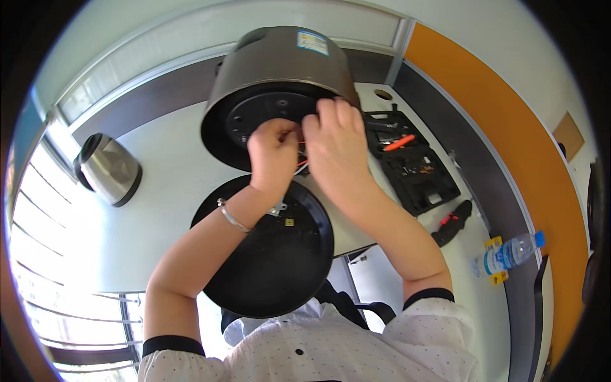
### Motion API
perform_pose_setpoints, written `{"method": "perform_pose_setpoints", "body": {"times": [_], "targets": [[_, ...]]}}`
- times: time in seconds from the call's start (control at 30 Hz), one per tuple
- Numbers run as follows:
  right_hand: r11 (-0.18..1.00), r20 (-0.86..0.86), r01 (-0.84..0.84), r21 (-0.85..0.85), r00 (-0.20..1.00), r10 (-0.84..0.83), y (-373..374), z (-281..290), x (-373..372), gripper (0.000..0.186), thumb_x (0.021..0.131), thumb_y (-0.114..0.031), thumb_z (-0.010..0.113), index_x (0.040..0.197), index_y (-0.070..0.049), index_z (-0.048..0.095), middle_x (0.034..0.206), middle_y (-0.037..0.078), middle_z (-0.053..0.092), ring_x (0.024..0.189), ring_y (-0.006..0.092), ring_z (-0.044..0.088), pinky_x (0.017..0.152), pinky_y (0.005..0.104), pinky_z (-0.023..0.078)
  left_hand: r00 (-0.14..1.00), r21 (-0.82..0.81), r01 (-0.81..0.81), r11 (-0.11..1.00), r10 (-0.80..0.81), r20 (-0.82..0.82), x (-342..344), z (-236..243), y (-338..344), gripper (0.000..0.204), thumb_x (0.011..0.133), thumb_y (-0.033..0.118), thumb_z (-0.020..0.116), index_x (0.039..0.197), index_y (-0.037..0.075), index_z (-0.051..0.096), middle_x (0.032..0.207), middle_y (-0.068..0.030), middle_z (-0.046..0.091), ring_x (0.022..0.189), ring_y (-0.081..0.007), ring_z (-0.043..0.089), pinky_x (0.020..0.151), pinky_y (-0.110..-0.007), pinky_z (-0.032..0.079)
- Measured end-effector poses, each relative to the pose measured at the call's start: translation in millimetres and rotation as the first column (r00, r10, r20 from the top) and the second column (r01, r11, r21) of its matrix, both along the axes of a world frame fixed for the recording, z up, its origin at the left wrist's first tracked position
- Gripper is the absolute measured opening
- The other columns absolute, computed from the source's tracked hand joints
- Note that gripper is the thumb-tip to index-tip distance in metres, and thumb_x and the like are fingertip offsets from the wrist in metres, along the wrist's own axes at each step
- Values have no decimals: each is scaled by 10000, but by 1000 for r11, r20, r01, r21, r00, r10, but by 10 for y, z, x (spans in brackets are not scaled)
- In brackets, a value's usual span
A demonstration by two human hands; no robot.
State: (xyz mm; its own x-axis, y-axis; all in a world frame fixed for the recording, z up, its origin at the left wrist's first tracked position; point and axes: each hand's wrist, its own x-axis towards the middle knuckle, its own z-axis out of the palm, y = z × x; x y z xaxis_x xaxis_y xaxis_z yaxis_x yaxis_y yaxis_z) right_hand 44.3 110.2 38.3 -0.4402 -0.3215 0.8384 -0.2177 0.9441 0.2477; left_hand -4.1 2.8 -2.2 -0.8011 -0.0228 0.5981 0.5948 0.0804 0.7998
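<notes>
Far left of the frame: steel kettle, standing well apart on the white table, probably to leave working room. Lower centre: round black dish, overlapping the table edge, apparently serving to catch a metal bracket and small yellow piece. Upper centre: grey cylindrical housing, on its side, likely to expose the recessed underside. At that opening: left hand, fingers curled, near red and white wires; right hand close alongside, fingers at the rim; cannot tell either grip, contact hidden. Right of centre: open black tool case, orange tool on top, presumably for easy reach. Far right: water bottle, placed aside
</notes>
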Motion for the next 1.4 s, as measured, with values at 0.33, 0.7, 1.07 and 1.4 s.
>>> {"method": "perform_pose_setpoints", "body": {"times": [0.33, 0.7, 1.07, 1.4], "targets": [[989, 28, -84, -121, 996, 88, 50, -58, 161, 229, 658, -37, 604, 875, 35, 622, 1069, 149, 519, 1083, 325, 457, 906, 406, 381, 996, 52, 40, 998, -44, 79, 19, 40, -22, 48, 752, -8, 657, 781, -45, 652, 731, -134, 642, 595, -163, 599, 562, -276, 478], [956, -77, -224, -191, 974, 213, 132, -116, 271, 347, 623, -27, 643, 970, -23, 624, 1076, 139, 518, 1026, 335, 501, 841, 437, 411, 999, 12, 31, 999, -31, 42, 15, 32, 5, 59, 764, -2, 643, 808, -36, 663, 731, -136, 657, 599, -158, 603, 557, -272, 472], [847, 477, 488, -209, 808, -348, 1830, 609, 557, 122, 768, -126, 606, 830, -102, 708, 869, 120, 668, 856, 310, 637, 732, 411, 516, 982, -37, 66, 997, -58, 180, 141, 194, -47, 77, 820, 22, 617, 852, -39, 653, 691, -21, 619, 593, -58, 522, 550, -198, 415], [758, 695, 623, -190, 631, -345, 2303, -159, 660, 121, 758, -139, 655, 847, -85, 717, 866, 136, 676, 844, 308, 644, 758, 398, 515, 981, -20, 80, 997, -75, 181, 119, 156, -41, 85, 831, 41, 620, 847, -38, 646, 648, -14, 579, 534, -45, 481, 481, -193, 375]]}}
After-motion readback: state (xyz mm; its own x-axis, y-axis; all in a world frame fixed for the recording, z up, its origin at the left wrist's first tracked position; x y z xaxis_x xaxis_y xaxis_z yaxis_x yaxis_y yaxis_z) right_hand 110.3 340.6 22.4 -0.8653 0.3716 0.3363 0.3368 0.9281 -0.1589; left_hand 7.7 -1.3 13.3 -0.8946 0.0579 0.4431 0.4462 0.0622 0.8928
